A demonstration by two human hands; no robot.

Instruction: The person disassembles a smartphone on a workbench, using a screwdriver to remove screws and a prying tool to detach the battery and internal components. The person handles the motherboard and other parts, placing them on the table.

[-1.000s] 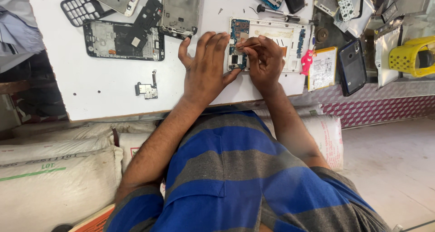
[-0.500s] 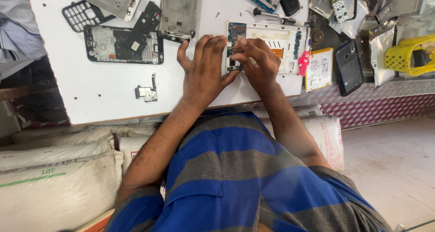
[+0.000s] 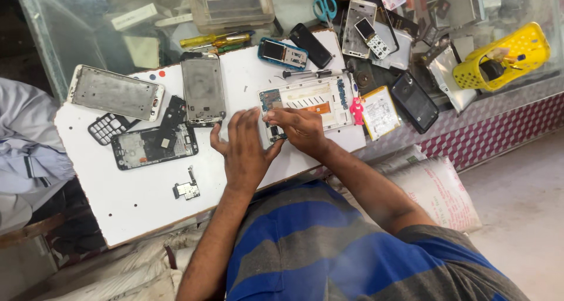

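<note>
Head view, surface: a white board (image 3: pixel 147 201) lies as the work surface, its near edge over sacks and its far edge against a glass counter.
Head view, opened phone: a white opened phone frame (image 3: pixel 311 98) lies flat near the right end of the board, inner side up, with an orange patch and a blue circuit strip showing.
Head view, left hand: the left hand (image 3: pixel 244 151) rests palm down on the board just left of the frame's near corner, fingers spread wide, holding nothing.
Head view, right hand: the right hand (image 3: pixel 296 128) lies over the frame's lower left part, fingertips pinched narrowly on a small dark part there; what exactly it pinches is too small to tell.
Head view, left of the hands: a dark phone body (image 3: pixel 154 147), a loose keypad (image 3: pixel 108 128), a small circuit piece (image 3: pixel 187 189), a grey phone back (image 3: pixel 202 89) and a silver frame (image 3: pixel 114 93) lie on the board, well apart from the hands.
Head view, beyond the frame: a screwdriver (image 3: pixel 308 74) lies just behind the frame, a blue phone (image 3: pixel 283 53) farther back.
Head view, right side: a battery (image 3: pixel 380 112) and a black phone (image 3: pixel 414 101) lie just right of the board; a yellow basket (image 3: pixel 505 57) stands farther right.
Head view, person: a blue and grey striped shirt (image 3: pixel 352 254) fills the bottom.
</note>
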